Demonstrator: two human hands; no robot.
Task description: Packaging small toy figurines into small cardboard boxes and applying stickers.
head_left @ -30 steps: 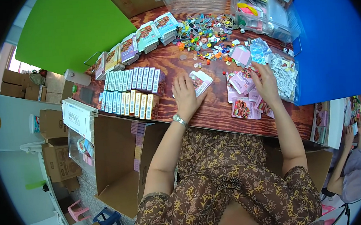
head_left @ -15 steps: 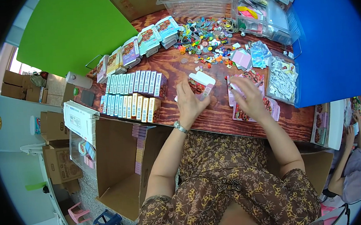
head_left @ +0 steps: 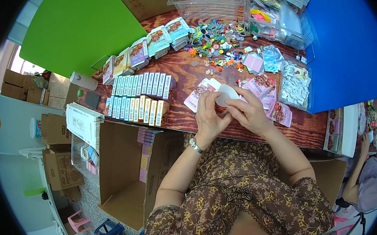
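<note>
A person sits at a reddish wooden table (head_left: 181,81), seen from above. Both hands meet near the table's near edge. The left hand (head_left: 209,116) and the right hand (head_left: 250,112) are pressed together around a small white flat packet (head_left: 226,94), fingers closed on its edges; a pink printed card (head_left: 200,92) lies on the table just to the left of it, partly under the hands.

Much looks already packed. To the left stand two tidy rows of small upright boxes (head_left: 139,97), pale blue and yellow. Farther back, stacks of printed packs (head_left: 148,48) run along the far left of the table. An open cardboard carton (head_left: 130,165) sits beside the table at the near left, with a column of small pink and purple boxes visible inside.

Plenty seems left. A loose heap of tiny colourful pieces (head_left: 218,43) spreads across the far middle. More pink cards (head_left: 268,96) lie to the right of the hands, and a clear tray of small white pieces (head_left: 295,84) sits farther right. At the far edge, clear plastic bins (head_left: 273,17) hold sheets and bright packets; their contents are hard to make out.
</note>
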